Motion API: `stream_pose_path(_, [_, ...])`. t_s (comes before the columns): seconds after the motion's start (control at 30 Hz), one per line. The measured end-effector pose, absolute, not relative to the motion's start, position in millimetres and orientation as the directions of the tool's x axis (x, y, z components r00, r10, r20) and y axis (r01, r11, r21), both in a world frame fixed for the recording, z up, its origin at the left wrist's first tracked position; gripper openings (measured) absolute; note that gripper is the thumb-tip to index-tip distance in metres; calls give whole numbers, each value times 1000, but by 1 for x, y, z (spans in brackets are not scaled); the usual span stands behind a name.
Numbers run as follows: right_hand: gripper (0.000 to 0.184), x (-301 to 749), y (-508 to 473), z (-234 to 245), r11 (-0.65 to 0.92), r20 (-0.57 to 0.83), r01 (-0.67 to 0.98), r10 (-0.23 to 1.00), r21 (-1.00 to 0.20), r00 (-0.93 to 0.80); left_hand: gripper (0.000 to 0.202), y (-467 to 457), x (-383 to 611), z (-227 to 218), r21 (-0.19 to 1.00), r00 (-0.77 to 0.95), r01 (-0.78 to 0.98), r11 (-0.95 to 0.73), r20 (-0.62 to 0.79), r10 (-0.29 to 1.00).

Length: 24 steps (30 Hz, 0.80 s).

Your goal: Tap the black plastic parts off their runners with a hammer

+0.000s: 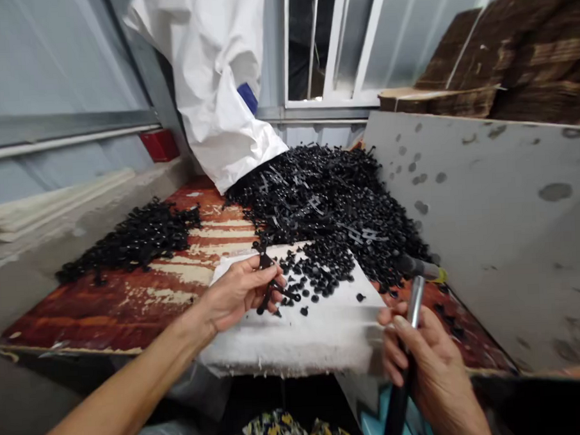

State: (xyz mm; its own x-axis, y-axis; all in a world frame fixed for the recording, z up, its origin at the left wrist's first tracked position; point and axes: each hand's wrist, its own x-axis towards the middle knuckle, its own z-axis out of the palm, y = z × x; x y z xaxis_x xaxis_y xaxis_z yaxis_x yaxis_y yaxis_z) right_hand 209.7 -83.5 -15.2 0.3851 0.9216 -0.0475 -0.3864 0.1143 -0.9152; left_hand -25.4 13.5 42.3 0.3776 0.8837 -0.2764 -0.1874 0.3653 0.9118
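A branched black plastic sprue (268,284) is pinched between the thumb and fingers of the left hand (238,295), held just above a white woven sheet (295,339) laid across a worn red-brown plywood board (106,315). A slim hand tool with a black grip and silver metal shaft (416,308) is clamped in the closed fingers of the right hand (421,359), its upper end raised near the edge of the pile. Small loose black moulded plastic pieces (316,274) are scattered over the sheet between the hands. Behind them, a large heap of black plastic parts (323,209) is banked against the mouth of a white woven sack (207,86) bearing a blue patch. A smaller heap of black plastic parts (132,240) is spread on the board to the left. A grey metal panel marked with dark spots (487,234) stands along the right side, with stacked brown corrugated cardboard (504,67) beyond it, beside a white-framed window (330,42). A red box (159,145) is mounted on the left wall.
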Motion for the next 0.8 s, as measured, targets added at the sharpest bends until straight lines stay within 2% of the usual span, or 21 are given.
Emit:
stream_pose_path(0.07, [32,195,-94,-17,118,1,-321,940,-940,342,36,-15,-15,35,900,358,-209,382,-293,886])
stream_pose_path(0.13, [27,179,-101,-23,80,14,-280,974,-957,228,43,-39,-3,28,886,337,-247,393,-302,892])
stream_pose_path(0.23, [31,159,-108,-31,40,-5,-267,986,-963,167,49,-62,12,14,850,333,-323,417,-310,890])
stream_pose_path(0.33, [33,151,-111,-34,28,-14,-252,987,-967,160,46,-71,15,-2,843,361,-340,417,-292,886])
stream_pose_path(0.5, [32,153,-115,-40,26,-7,-224,989,-974,147,44,-77,10,-16,855,377,-309,417,-292,879])
stream_pose_path(0.63, [29,149,-123,-49,19,-7,-213,993,-977,121,50,-83,6,-19,885,286,-272,377,-300,910])
stream_pose_path(0.8, [30,153,-134,-52,0,-24,-197,992,-980,123,48,-79,-17,-22,957,197,-83,279,-259,946])
